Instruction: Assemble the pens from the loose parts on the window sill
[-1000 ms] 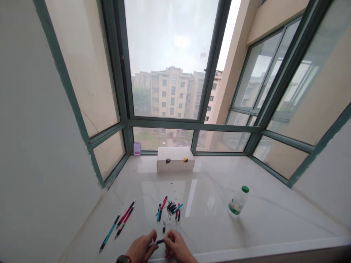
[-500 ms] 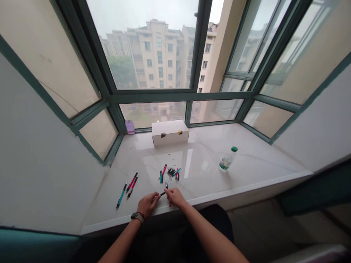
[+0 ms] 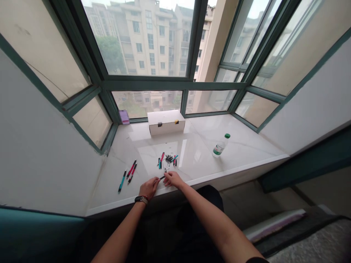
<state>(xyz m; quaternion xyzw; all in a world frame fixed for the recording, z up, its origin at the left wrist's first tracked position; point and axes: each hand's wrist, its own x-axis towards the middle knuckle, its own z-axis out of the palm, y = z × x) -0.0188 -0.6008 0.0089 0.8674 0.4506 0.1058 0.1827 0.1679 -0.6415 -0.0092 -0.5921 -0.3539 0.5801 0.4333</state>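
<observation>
Close to the front edge of the white sill, my left hand pinches one end of a slim black pen part. My right hand has its fingers closed at the other end of it, and a small dark piece with a pale tip sticks up by those fingertips. Just beyond the hands lies a loose cluster of pen parts in black, teal and pink. Left of my hands rest two red-and-black pens and a teal pen.
A closed white box stands at the back against the window. To the right is a clear plastic bottle with a green cap. A purple item leans in the left window corner. Walls and window frames enclose the sill.
The camera view has tilted down, so everything sits higher in the picture. Both hands keep their hold on the black pen part, with little change in their pose.
</observation>
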